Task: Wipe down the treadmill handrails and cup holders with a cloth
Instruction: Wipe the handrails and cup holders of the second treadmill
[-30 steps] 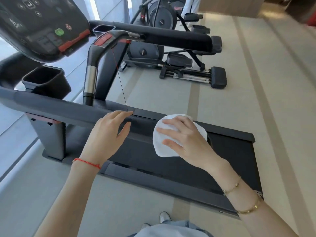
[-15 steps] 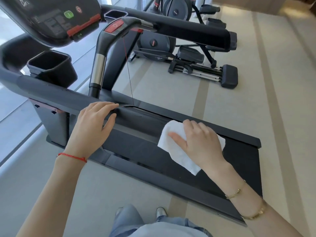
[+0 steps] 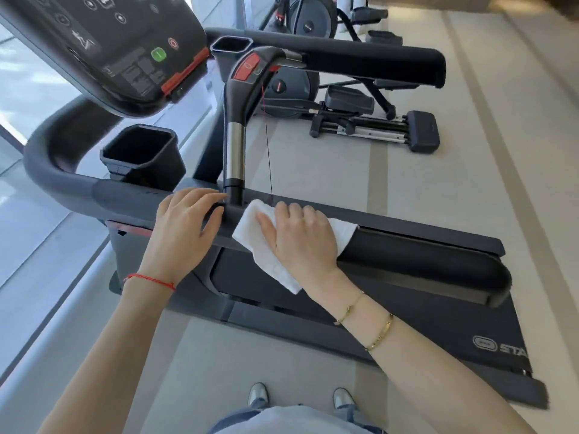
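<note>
A white cloth (image 3: pixel 250 233) lies draped over the near grey handrail (image 3: pixel 423 255) of the treadmill. My right hand (image 3: pixel 300 242) presses it flat against the rail with straight fingers. My left hand (image 3: pixel 181 233) rests on the same rail just to the left, fingers relaxed, beside the base of the upright grip bar (image 3: pixel 235 151). A black cup holder (image 3: pixel 141 155) stands behind the rail at the left. A second cup holder (image 3: pixel 232 47) sits by the far handrail (image 3: pixel 360 65).
The console (image 3: pixel 103 48) with its green and red buttons hangs over the upper left. A thin safety cord (image 3: pixel 268 151) dangles from the red clip. The treadmill belt (image 3: pixel 454 327) lies below the rail. An elliptical trainer (image 3: pixel 360 120) stands beyond on the beige floor. My shoes (image 3: pixel 300 397) are at the bottom.
My right hand has slid the cloth leftward along the handrail, up to the base of the grip bar. My left hand stayed on the rail. The view has shifted.
</note>
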The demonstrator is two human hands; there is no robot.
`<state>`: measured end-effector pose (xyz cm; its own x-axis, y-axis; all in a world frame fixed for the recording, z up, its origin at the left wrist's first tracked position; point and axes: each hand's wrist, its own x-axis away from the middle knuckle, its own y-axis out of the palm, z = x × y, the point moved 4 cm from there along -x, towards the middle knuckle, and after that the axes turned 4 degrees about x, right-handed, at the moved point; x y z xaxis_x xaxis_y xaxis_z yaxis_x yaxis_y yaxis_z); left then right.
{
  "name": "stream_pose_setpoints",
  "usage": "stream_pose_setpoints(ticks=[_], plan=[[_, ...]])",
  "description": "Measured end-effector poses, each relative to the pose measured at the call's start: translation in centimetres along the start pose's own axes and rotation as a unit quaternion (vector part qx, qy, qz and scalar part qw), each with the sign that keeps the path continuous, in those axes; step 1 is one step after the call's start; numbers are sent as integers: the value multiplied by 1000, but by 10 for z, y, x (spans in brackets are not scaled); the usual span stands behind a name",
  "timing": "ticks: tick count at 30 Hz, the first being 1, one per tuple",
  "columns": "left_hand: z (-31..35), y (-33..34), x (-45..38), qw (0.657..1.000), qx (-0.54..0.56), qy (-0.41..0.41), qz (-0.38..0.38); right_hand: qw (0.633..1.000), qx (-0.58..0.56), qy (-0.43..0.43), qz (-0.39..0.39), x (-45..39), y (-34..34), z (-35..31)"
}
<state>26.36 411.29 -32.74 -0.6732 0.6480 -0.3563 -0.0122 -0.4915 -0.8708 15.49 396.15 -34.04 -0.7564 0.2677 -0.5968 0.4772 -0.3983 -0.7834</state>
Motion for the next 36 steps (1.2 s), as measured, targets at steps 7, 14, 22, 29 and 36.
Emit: stream_pose_setpoints(ticks=[7, 14, 22, 29, 36], plan=[[-32, 3, -9, 999, 17, 37, -2, 993, 5, -11, 118, 35, -3, 32], [-67, -8, -11, 999, 16, 43, -8, 990, -33, 88, 103, 7, 1, -24], [-63, -13, -8, 998, 41, 48, -16, 996, -33, 36, 72, -32, 2, -100], [-12, 2, -9, 994, 69, 81, -19, 992, 3, 82, 95, 17, -6, 4], [72, 38, -13, 984, 92, 136, -63, 983, 30, 154, 95, 76, -24, 130]])
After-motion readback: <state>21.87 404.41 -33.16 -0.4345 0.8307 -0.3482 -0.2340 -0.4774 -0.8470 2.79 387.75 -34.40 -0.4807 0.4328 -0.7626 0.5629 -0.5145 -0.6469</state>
